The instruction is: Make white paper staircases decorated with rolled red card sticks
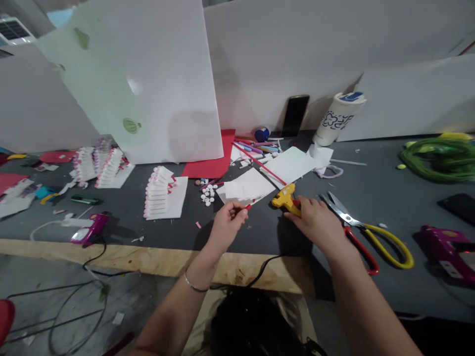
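My left hand [227, 222] pinches a small thin red piece [248, 207] between thumb and finger, just in front of white paper strips [241, 190] on a white sheet. My right hand [319, 222] is wrapped around a yellow glue gun [285, 196], its nozzle turned toward the back left. A long red stick [260, 164] lies beyond the gun across white paper [291, 165]. Left of the strips sits a cluster of white round pieces [208, 197]. Scissors [352, 220] with one red and one yellow handle lie close by my right hand.
White boards [174, 84] stand along the back. A paper piece with pink scalloped edge [158, 198] lies left, a purple power strip [91, 229] beyond it. A cup [337, 118] and phone [296, 116] stand behind; green cord [434, 160] and another purple power strip [445, 249] are right.
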Demonstrator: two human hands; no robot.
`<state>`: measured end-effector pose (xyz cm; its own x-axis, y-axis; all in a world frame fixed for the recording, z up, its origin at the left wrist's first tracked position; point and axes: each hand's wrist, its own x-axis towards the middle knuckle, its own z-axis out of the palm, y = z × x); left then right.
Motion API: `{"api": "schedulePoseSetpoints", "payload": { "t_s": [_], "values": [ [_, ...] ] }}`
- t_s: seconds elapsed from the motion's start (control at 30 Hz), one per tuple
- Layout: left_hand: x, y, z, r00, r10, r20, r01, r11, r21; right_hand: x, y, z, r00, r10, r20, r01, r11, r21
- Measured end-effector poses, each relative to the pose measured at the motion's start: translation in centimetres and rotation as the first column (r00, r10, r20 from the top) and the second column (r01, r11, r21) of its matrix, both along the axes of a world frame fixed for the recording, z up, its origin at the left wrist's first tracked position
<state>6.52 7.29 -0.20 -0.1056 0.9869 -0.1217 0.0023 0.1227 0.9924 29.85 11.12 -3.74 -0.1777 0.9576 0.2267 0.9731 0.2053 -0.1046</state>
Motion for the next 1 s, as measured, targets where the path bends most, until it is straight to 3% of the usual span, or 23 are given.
{"api": "schedulePoseSetpoints", "payload": {
  "t_s": [0.13, 0.27, 0.37, 0.47, 0.6, 0.67, 0.73, 0.83, 0.9, 1.0],
  "values": [
    [0.3, 0.0, -0.3, 0.998, 0.018, -0.061, -0.018, 1.000, 0.005, 0.0, 0.2, -1.4, 1.000, 0.006, -0.022, -0.006, 1.000, 0.003],
    [0.4, -0.1, -0.5, 0.998, 0.022, -0.060, -0.022, 1.000, -0.006, 0.2, 0.4, -1.5, 0.968, -0.078, -0.237, 0.068, 0.996, -0.048],
    [0.3, 0.0, -0.5, 1.000, 0.010, -0.023, -0.010, 1.000, -0.025, 0.8, 0.6, -0.8, 0.881, -0.178, -0.438, 0.145, 0.984, -0.107],
    [0.3, 0.1, -0.6, 1.000, -0.007, 0.024, 0.007, 1.000, -0.019, 1.2, 0.8, 0.3, 0.676, -0.221, -0.703, 0.135, 0.975, -0.177],
    [0.4, 0.4, -0.6, 0.997, -0.034, 0.076, 0.035, 0.999, -0.012, 0.7, 0.3, 1.3, 0.269, -0.130, -0.954, -0.197, 0.962, -0.187],
    [0.5, 0.6, -0.5, 0.995, -0.047, 0.089, 0.048, 0.999, -0.014, 0.2, -0.1, 1.4, 0.180, -0.102, -0.978, -0.293, 0.944, -0.152],
    [0.4, 1.0, -0.3, 0.995, -0.042, 0.092, 0.044, 0.999, -0.022, -0.3, -0.6, 1.4, 0.195, -0.054, -0.979, -0.326, 0.938, -0.116],
    [0.3, 1.5, 0.0, 0.996, -0.025, 0.083, 0.028, 0.999, -0.036, -1.0, -1.2, 1.5, 0.327, 0.101, -0.940, -0.366, 0.930, -0.028],
    [0.2, 1.9, 0.4, 0.997, -0.022, 0.075, 0.025, 0.999, -0.042, -1.4, -1.4, 1.7, 0.429, 0.231, -0.873, -0.434, 0.901, 0.026],
    [0.2, 2.3, 0.8, 0.998, -0.020, 0.063, 0.024, 0.999, -0.048, -1.9, -1.6, 2.2, 0.499, 0.369, -0.784, -0.527, 0.848, 0.064]
  ]
}}
